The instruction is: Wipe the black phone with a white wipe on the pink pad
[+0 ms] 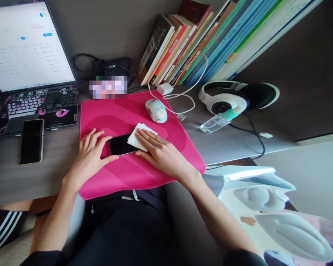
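A black smartphone (120, 145) lies screen up on the pink desk mat (113, 111) in front of me. My left hand (88, 157) grips its left end, thumb on the near edge and index finger on the far corner, with the other fingers spread over the mat. A folded white tissue (133, 139) covers the right part of the screen. Over that tissue my right hand (165, 153) presses with its fingers together and stretched, its thumb by the phone's near edge. The phone's right end is hidden under the tissue and hand.
Left of the mat are an open laptop (41, 103) and a second phone (32, 141). A patterned mouse (156, 111) sits at the mat's far right. Beyond are a white charger (165, 88) with cable, a clear bottle (215, 123), headphones (224, 99) and leaning books (177, 48).
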Motion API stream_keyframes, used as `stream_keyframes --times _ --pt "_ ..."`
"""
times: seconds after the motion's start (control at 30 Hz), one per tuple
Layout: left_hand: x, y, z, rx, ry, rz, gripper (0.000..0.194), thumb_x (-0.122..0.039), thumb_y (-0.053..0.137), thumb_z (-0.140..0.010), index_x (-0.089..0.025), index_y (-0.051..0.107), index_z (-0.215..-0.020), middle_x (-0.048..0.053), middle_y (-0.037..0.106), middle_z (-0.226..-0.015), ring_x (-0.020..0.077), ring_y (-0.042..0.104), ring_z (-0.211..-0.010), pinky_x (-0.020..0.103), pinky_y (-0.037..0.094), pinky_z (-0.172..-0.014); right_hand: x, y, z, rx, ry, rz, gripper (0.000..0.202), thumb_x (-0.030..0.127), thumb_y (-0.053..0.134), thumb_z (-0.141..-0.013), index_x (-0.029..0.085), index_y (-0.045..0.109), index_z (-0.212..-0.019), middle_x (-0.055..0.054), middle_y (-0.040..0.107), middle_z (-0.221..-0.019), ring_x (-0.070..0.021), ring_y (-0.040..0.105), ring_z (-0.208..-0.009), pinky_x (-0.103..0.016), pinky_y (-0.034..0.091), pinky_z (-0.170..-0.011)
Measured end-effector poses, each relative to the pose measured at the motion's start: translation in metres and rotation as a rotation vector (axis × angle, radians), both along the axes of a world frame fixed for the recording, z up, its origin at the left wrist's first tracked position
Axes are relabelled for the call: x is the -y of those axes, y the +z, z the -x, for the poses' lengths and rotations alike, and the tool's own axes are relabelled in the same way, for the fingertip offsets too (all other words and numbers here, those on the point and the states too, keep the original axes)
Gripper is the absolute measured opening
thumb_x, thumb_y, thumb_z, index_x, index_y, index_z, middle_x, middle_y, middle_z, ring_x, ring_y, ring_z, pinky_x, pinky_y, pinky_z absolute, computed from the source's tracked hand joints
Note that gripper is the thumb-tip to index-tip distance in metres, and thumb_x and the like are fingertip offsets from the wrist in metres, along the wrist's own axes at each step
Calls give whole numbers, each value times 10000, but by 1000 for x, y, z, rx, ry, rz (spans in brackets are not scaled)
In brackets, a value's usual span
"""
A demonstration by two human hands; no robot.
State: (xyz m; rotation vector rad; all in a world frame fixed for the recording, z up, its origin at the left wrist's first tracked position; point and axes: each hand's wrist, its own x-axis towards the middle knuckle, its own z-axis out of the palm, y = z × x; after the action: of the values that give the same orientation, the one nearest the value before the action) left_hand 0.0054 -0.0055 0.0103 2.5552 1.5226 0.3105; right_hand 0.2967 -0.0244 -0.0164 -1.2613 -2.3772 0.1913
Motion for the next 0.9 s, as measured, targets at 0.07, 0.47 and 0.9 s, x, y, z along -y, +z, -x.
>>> stream_keyframes --times 0.07,0.47,0.9 --pt "0 0 0 -1 3 -1 656 -613 679 -995 -276 509 -1531 167 432 -1699 410 282 -1645 679 272 -1307 7 5 -1 34 0 -4 618 431 502 -1129 87 468 -1642 -203 493 -1660 -322 455 -1573 -549 409 -1316" --pt "0 -1 2 45 -6 45 624 -584 687 -1002 -297 507 -1526 137 405 -1712 378 261 -1658 637 297 -1315 20 13 -1 3 13 25 589 452 518 -1120 122 538 -1607 -180 567 -1612 -329 534 -1521 -541 491 -1262" --pt "0 -3 2 38 2 29 650 -595 698 -991 -284 523 -1534 146 425 -1711 391 273 -1652 653 280 -1309 28 7 28 75 4 -28 659 450 521 -1118 -2 496 -1597 -285 475 -1645 -380 462 -1560 -567 448 -1285"
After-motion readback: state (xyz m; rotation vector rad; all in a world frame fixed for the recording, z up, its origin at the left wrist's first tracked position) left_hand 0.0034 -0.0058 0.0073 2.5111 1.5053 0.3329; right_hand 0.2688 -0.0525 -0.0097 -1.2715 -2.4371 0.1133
